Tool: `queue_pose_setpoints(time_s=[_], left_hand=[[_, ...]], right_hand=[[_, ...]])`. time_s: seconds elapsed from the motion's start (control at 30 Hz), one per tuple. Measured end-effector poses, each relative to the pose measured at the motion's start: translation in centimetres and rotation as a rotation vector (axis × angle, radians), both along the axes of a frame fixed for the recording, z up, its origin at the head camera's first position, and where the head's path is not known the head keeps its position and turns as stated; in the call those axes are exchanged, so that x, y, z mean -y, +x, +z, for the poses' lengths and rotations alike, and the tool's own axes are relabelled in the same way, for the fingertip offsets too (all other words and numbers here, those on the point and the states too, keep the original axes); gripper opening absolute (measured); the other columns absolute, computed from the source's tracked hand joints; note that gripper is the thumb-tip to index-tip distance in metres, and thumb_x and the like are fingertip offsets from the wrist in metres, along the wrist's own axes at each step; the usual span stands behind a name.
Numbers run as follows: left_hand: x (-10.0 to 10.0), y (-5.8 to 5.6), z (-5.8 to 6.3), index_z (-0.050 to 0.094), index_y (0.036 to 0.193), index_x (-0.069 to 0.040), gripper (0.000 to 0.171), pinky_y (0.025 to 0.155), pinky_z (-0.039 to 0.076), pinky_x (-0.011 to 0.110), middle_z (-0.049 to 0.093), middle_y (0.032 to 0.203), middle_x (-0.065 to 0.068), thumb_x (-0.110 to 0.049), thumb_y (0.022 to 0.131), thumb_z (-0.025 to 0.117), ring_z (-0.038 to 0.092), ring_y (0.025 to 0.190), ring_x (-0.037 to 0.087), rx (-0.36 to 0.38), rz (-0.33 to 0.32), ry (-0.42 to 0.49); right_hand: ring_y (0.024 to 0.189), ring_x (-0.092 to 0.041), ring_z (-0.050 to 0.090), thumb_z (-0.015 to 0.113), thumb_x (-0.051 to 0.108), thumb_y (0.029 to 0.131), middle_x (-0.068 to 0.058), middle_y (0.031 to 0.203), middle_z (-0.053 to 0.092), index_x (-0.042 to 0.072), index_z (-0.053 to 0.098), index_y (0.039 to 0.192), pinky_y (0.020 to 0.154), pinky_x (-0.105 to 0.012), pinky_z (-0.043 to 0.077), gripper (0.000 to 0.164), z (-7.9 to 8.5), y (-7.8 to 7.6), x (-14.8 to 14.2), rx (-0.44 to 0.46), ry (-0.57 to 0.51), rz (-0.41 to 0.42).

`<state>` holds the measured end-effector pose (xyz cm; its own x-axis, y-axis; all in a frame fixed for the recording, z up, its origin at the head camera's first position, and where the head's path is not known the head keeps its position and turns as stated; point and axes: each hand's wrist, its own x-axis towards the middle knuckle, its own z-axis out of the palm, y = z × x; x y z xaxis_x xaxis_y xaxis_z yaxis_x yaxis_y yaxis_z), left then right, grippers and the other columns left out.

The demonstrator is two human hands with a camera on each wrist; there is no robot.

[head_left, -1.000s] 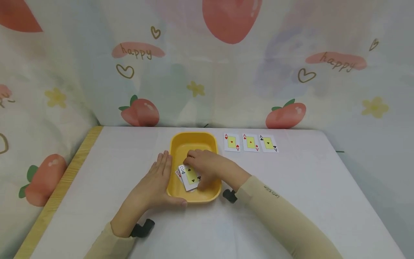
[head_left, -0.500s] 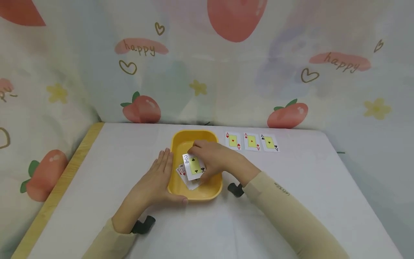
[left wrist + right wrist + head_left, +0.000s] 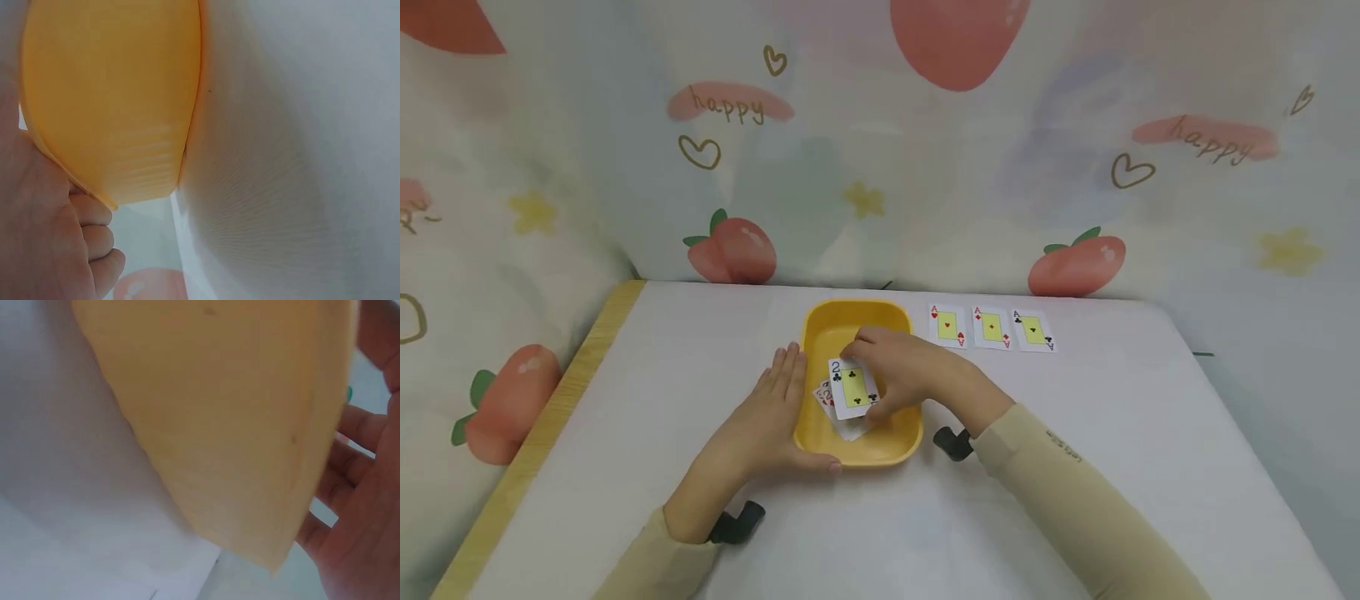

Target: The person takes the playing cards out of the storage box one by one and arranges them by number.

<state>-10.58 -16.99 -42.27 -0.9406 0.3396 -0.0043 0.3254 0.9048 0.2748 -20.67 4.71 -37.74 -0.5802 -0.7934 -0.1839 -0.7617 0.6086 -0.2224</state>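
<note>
A two of clubs playing card (image 3: 853,389) is pinched by its edges in my right hand (image 3: 902,367), over the yellow tray (image 3: 859,454). Beneath it, other playing cards (image 3: 847,429) lie overlapped in the tray, mostly covered. My left hand (image 3: 767,412) rests against the tray's left side, fingers straight along the rim and thumb at the near corner. In the left wrist view, the left hand (image 3: 53,231) touches the tray's outer wall (image 3: 119,100). The right wrist view has the tray wall (image 3: 231,425) hiding the card, with the right hand (image 3: 365,506) reaching over the rim.
On the white tablecloth, right of the tray, three aces lie face up in a row: an ace of hearts (image 3: 947,326), an ace of diamonds (image 3: 992,328) and an ace of clubs (image 3: 1033,331). A printed cloth (image 3: 865,150) hangs behind the table.
The right hand has lifted the two of clubs off the other cards, up and slightly away from me, exposing more of those underneath. The left hand has kept its place on the tray.
</note>
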Motion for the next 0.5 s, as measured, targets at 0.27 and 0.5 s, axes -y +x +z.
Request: queue_pose_setpoints(time_s=[0.27,0.5], left_hand=[[-0.6,-0.3,0.4,-0.002,0.147,-0.003,0.140,0.112,0.012,0.041,-0.007,0.153,0.011,-0.087,0.050,0.054,-0.007,0.140,0.025,0.003,0.007,0.006],[-0.4,0.0,0.2,-0.001,0.147,-0.003,0.141,0.111,0.015,0.043,-0.006,0.154,0.011,-0.086,0.048,0.057,-0.005,0.140,0.026,0.029,0.032,0.009]], right_hand=[[0.102,-0.008,0.041,0.078,0.050,0.058,0.008,0.119,0.043,0.018,0.045,0.131,0.096,-0.026,0.038,0.086,0.6,-0.8,-1.5,-0.048,-0.036,-0.036],[0.106,-0.008,0.039,0.077,0.052,0.059,0.009,0.120,0.044,0.018,0.047,0.130,0.095,-0.025,0.037,0.085,1.2,-0.3,-3.5,-0.084,-0.085,-0.079]])
